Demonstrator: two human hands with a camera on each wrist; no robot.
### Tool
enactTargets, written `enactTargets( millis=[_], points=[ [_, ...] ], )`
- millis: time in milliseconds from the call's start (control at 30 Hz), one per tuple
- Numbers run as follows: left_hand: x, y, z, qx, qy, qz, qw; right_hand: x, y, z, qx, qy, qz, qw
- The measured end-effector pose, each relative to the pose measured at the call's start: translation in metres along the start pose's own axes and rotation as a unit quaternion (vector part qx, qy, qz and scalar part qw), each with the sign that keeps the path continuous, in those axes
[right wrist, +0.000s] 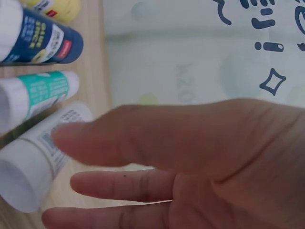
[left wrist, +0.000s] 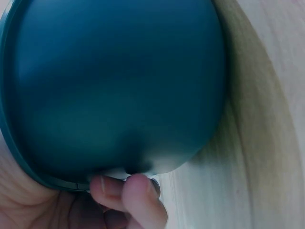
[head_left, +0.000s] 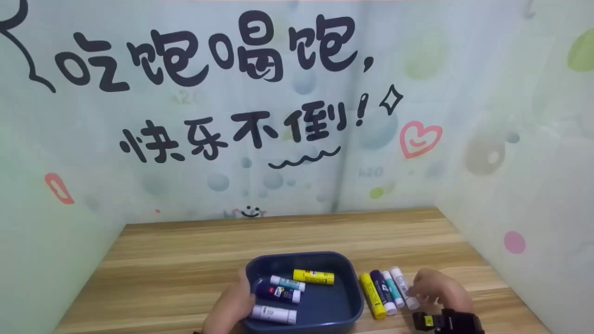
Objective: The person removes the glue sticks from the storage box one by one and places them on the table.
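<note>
A dark blue plastic box (head_left: 325, 304) stands on the table. My left hand (head_left: 232, 297) grips its left side, with fingers curled by the outer wall in the left wrist view. Inside lie a yellow glue stick (head_left: 313, 277), a teal one (head_left: 287, 283), a dark blue one (head_left: 278, 293) and a white one (head_left: 274, 314). My right hand (head_left: 441, 288), fingers spread, is at a white glue stick (right wrist: 43, 152) right of the box; whether the thumb touches it I cannot tell. Beside that stick lie teal (head_left: 392, 288), dark blue (head_left: 383, 291) and yellow (head_left: 373, 295) glue sticks in a row.
The wood-grain table (head_left: 195, 250) is enclosed by pale printed walls at the back and both sides. Large dark lettering (head_left: 250, 51) covers the back wall (head_left: 287, 195). A black device (head_left: 448, 321) sits at my right wrist.
</note>
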State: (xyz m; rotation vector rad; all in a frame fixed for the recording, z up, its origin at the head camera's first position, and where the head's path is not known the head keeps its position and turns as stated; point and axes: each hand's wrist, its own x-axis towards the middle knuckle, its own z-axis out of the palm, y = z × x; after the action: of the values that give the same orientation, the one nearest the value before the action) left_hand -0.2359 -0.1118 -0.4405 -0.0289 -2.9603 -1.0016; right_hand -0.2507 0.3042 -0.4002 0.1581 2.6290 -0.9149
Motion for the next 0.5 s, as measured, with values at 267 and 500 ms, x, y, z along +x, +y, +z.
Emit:
enactTargets(
  millis=[267, 500],
  points=[
    [0.000, 0.000, 0.000, 0.005, 0.003, 0.003, 1.0000, 0.005, -0.016, -0.003, -0.042, 0.036, -0.052, 0.997],
    [0.000, -0.001, 0.000, -0.011, 0.001, -0.008, 0.9999, 0.009, -0.032, 0.004, -0.037, 0.095, -0.153, 0.983]
  ],
)
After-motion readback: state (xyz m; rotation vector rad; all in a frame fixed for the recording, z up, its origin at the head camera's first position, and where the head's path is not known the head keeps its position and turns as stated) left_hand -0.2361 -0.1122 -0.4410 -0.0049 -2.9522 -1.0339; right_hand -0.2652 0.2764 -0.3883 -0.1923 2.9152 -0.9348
